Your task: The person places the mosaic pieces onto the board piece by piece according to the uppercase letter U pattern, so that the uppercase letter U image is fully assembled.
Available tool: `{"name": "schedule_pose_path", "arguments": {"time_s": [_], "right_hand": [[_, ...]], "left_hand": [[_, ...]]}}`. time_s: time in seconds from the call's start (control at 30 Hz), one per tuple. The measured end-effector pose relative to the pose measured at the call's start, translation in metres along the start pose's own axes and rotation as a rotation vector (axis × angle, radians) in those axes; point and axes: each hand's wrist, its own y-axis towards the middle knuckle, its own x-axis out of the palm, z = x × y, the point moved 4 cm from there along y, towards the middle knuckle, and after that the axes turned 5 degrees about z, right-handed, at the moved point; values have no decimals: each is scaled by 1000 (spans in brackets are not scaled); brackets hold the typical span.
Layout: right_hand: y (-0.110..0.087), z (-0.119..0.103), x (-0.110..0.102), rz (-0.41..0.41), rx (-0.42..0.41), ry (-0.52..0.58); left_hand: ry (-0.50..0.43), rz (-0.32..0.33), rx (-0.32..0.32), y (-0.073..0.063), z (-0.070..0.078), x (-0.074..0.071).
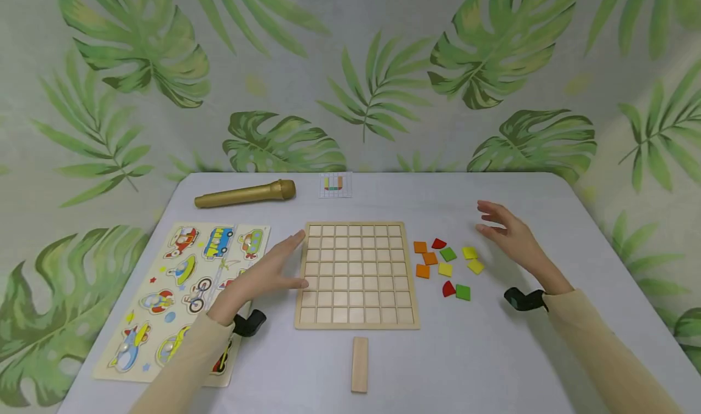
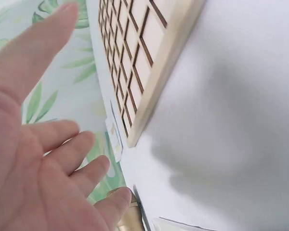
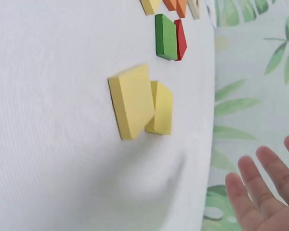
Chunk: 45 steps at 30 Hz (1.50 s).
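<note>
beside grid board, l hand & r hand grips spread, holding nothing.

The head camera looks down across the table from above, both wrist cameras skimming it closely (sideways).

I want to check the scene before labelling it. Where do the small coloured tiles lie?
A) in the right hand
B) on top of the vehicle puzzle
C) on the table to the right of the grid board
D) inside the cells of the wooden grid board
C: the coloured tiles lie loose on the table right of the grid board, whose cells are bare.
</note>
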Motion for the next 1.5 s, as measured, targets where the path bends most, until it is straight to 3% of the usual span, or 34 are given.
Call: {"name": "schedule_pose_path", "arguments": {"time_s": [0.27,0.53,0.7,1.23,1.37,1.5], "right_hand": [[-1,28,14,-131,148,318],[-11,44,19,-210,296,402],[-11,43,20,-193,300,362],[-10,40,31,-151,269,15],[-7,35,32,-148,232,-24],[-6,36,29,-172,252,5]], "left_hand": [[179,-110,18,-5,-13,15],[218,-165,-20,-9,-10,21],[250,-174,-41,-7,-8,22],[290,-170,-40,-6,-7,23],[292,-169,-42,-6,-6,23],[297,-168,-48,-7,-7,23]]}}
